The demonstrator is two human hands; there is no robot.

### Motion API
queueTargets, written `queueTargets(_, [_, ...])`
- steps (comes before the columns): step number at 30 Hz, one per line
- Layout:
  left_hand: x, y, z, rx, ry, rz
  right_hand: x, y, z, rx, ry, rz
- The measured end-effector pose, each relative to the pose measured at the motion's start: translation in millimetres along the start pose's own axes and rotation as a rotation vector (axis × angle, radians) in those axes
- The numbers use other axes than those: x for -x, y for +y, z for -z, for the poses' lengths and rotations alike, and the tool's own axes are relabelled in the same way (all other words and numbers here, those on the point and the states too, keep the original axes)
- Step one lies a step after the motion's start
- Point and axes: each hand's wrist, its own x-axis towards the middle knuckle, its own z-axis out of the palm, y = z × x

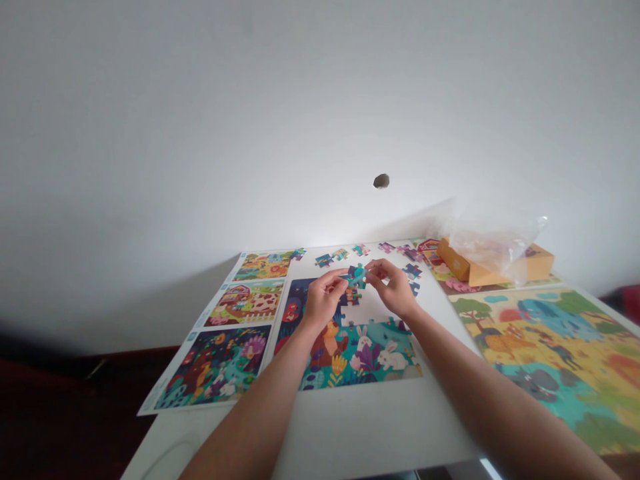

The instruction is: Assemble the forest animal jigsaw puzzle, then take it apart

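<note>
Teal jigsaw pieces (357,275) are held up between my two hands, above the upper part of a partly joined puzzle (373,353). My left hand (323,299) pinches them from the left, fingers closed. From the other side, the thumb and forefinger of my right hand (393,287) close on their right edge. I cannot tell whether this is one piece or two joined. The puzzle shows rabbits, a brown animal and plants on dark blue and teal. A white gap lies in it below my hands. My left forearm hides part of its left side.
Several loose pieces (324,261) lie at the back by the wall. On the left is a reference sheet (197,337) with three pictures. A finished-looking savanna puzzle (560,353) lies right, behind it an orange box (540,262) under a clear plastic bag (493,240).
</note>
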Motion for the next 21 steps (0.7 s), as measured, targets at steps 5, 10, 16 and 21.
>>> queueTargets(5, [0.3, 1.6, 0.0, -0.003, 0.004, 0.002, 0.1, -2.4, 0.5, 0.0, -0.002, -0.006])
queueTargets(10, [0.5, 5.1, -1.0, 0.005, 0.01, 0.006, 0.6, -2.8, 0.8, 0.003, 0.004, -0.002])
queueTargets(16, [0.6, 5.0, -0.4, 0.01, 0.012, 0.01, 1.2, -3.2, 0.7, 0.031, 0.014, 0.006])
queueTargets(21, [0.5, 3.5, 0.1, 0.007, 0.013, 0.007, 1.3, -4.6, 0.8, 0.03, 0.013, 0.011])
